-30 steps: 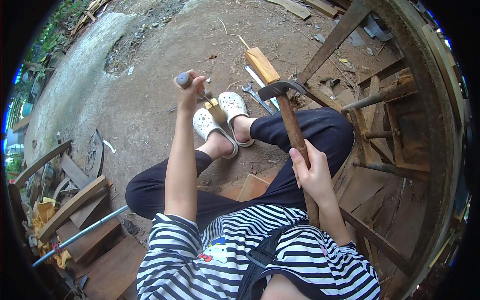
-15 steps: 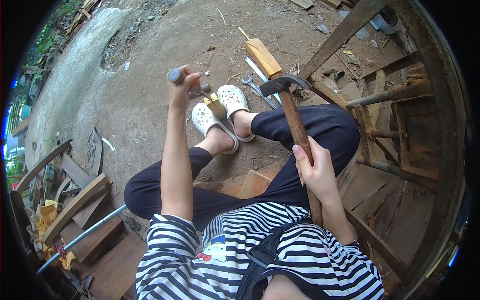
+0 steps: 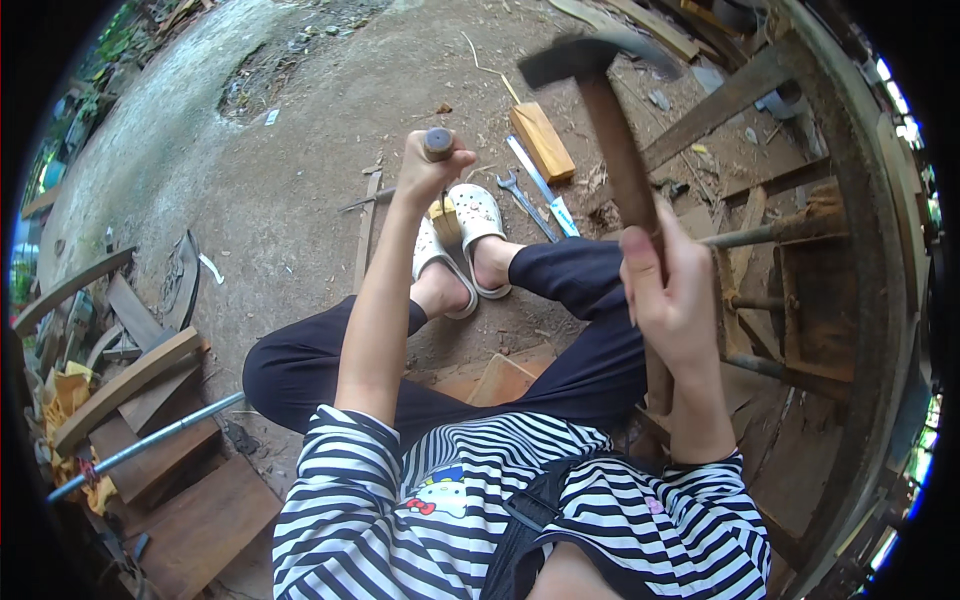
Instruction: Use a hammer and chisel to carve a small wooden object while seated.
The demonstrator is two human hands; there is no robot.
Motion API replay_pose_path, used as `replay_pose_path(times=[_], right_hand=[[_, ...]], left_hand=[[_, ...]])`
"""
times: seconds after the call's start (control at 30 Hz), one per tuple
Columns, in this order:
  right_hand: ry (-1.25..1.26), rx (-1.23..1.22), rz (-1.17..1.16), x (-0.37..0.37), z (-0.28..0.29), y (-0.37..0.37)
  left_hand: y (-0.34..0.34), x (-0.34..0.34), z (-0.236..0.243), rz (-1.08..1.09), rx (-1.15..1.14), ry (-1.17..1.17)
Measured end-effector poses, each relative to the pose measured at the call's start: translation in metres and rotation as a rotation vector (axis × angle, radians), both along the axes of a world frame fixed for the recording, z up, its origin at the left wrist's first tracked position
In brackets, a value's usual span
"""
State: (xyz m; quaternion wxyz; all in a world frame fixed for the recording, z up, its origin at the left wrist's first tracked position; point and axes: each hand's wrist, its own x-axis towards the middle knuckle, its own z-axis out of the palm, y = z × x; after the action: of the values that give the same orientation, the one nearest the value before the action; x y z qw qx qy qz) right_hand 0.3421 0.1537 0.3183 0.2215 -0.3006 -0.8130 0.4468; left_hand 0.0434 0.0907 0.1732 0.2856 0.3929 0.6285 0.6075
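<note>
My left hand [image 3: 425, 170] is closed round an upright tool [image 3: 438, 142] with a round grey-topped handle, probably a chisel; its metal shaft reaches down by a light wooden block [image 3: 447, 229] held between my white clogs [image 3: 478, 210]. My right hand [image 3: 668, 275] grips the wooden handle of a hammer [image 3: 585, 62], whose dark head is raised and blurred, above and to the right of my left hand. The hand sits partway down the long handle. My legs are bent out to either side.
An orange wood block [image 3: 543, 140], a wrench [image 3: 525, 203] and a steel ruler [image 3: 538, 175] lie ahead on the dirt ground [image 3: 200, 140]. A rusty metal frame [image 3: 835, 280] rises close on my right. Wood scraps [image 3: 135, 405] and a metal pipe [image 3: 150, 440] lie at left.
My right hand has swung the hammer upward, its head now much higher in view. My left hand with the upright tool appears further right, and the view has shifted slightly.
</note>
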Motion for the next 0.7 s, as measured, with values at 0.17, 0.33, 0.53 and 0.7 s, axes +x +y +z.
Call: replay_pose_path(times=[0.17,0.33,0.53,0.7], right_hand=[[0.161,0.14,0.085,-0.034,0.033,-0.01],[-0.431,0.37,0.214,-0.091,0.029,-0.029],[-0.057,0.331,0.098,-0.087,0.048,-0.019],[-0.207,0.476,0.209,-0.093,0.029,-0.037]], left_hand=[[-0.009,-0.004,-0.001,0.054,0.055,-0.014],[-0.011,0.001,-0.006,0.085,0.03,-0.087],[-0.016,-0.001,-0.007,0.089,0.042,-0.005],[-0.014,-0.001,-0.009,0.125,0.01,0.078]])
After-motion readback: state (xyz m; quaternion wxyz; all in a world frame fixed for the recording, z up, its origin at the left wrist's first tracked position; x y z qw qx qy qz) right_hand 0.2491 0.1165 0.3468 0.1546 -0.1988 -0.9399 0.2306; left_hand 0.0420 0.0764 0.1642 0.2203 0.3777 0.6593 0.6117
